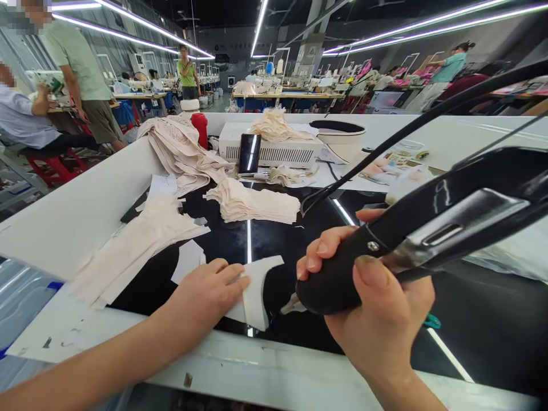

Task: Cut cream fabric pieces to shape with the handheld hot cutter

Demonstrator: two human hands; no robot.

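The left hand [209,294] lies open and flat, fingers pressing a white piece [258,285] onto the black glossy counter [492,325] near its front edge. The right hand [377,308] is closed around the black handle of a tool [428,228], whose metal tip [293,304] points at the piece's right edge, just beside it. A cream stack [252,205] sits behind on the counter, loose cream cuts [137,240] lie to the left, and a white box [274,149] stands farther back.
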